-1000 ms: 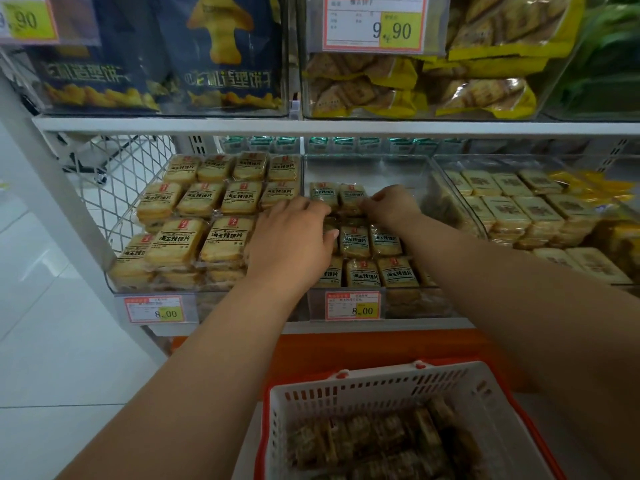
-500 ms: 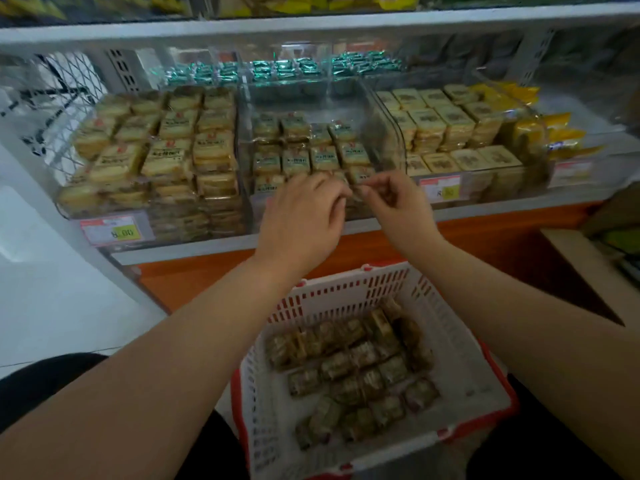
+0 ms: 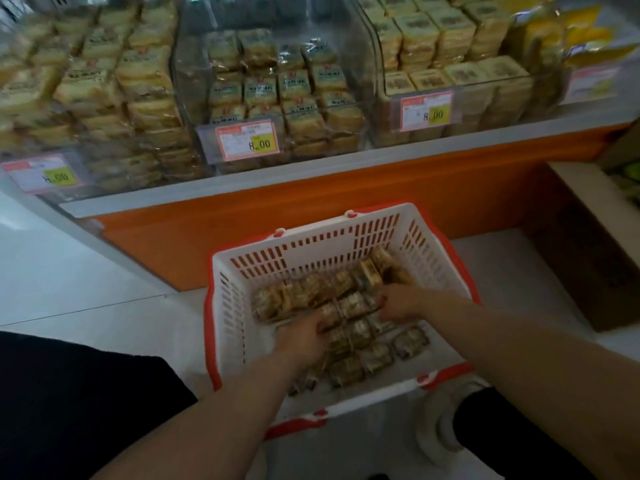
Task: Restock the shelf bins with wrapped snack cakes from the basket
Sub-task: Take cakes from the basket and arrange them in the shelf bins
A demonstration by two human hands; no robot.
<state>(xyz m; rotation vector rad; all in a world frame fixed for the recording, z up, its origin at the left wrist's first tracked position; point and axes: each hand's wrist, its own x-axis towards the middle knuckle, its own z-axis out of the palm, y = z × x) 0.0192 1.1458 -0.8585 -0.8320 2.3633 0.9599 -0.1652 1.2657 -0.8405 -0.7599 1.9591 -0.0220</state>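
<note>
Dropped from the middle bin (image 3: pixel 277 98) at upper centre into the basket (image 3: pixel 221 306): left hand (image 3: pixel 304 341) and right hand (image 3: pixel 398 301), fingers curled onto wrapped cakes (image 3: pixel 349 303); firm hold impossible to tell.

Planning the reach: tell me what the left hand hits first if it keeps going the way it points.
Likely the wrapped snack cakes right at the left hand fingertips, inside the basket; whether it touches them already is unclear.

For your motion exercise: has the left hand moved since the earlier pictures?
Yes. The left hand has moved from the middle shelf bin down into the basket.
</note>
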